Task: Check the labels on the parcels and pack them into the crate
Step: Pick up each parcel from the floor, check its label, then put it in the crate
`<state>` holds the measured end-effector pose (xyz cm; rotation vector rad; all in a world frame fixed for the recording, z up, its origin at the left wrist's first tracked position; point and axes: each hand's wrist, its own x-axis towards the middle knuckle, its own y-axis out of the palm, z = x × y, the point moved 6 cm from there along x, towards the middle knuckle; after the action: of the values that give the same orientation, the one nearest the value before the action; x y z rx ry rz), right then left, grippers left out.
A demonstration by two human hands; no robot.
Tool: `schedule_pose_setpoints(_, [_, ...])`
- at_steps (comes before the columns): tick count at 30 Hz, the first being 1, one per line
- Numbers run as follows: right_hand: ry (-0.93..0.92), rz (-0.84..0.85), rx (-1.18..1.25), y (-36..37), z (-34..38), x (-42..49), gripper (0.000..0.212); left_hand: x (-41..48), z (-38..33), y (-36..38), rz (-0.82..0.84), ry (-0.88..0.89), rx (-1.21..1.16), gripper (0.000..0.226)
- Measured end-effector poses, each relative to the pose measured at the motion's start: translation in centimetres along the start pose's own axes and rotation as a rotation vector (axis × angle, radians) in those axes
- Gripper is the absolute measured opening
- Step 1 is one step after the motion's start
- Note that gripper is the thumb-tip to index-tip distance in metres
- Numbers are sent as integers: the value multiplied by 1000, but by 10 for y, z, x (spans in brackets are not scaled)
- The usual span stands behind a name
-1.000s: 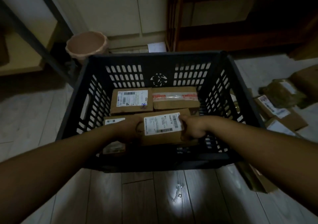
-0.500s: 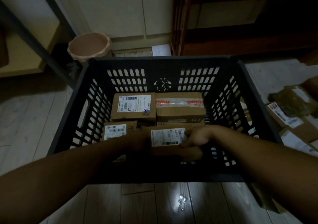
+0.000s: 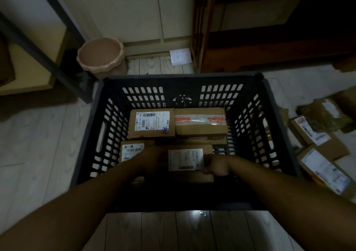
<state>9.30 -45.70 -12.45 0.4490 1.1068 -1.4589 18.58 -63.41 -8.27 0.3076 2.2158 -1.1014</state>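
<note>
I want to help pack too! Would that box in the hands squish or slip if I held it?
Probably stiff: the box shows straight cardboard edges between the left hand and right hand. Likely not slippery, since plain cardboard gives a fair grip. Its flat sides mean it should not roll.
</note>
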Motion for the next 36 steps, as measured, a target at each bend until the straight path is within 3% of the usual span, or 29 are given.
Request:
schedule_pose_setpoints(3, [23, -21, 154, -13, 16, -42, 24, -33, -12, -23, 0, -58, 38, 38])
schedule_pose_setpoints(6, [21, -106, 167, -34, 27, -81, 30, -59, -24, -40, 31, -99, 119, 42])
schedule_pose_setpoints(9, [-4, -211, 189, -54, 36, -119, 18, -86, -41, -59, -8, -147, 91, 51])
schedule_pose_setpoints(11, [29, -276, 161, -67, 43, -155, 26, -114, -60, -75, -29, -195, 39, 57])
schedule_pose_setpoints(15, [83, -267, 88, -94, 80, -255, 45, -192, -127, -124, 17, -127, -35, 53])
schedule_pose_setpoints(22, [39, -393, 38, -163, 155, -459, 35, -347, -248, -235, -119, -150, -135, 50])
schedule_pose_setpoints(26, [61, -567, 55, -194, 173, -558, 47, -405, -314, -280, -191, -24, -154, 28])
schedule_pose_setpoints(27, [92, -615, 43, -199, 172, -582, 55, -417, -330, -288, -202, 1, -144, 30])
schedule_pose_setpoints(31, [176, -747, 42, -206, 159, -672, 63, -458, -393, -317, -290, 77, -29, 73])
schedule_pose_setpoints(36, [241, -860, 47, -207, 134, -781, 63, -505, -478, -323, -305, 195, -13, 74])
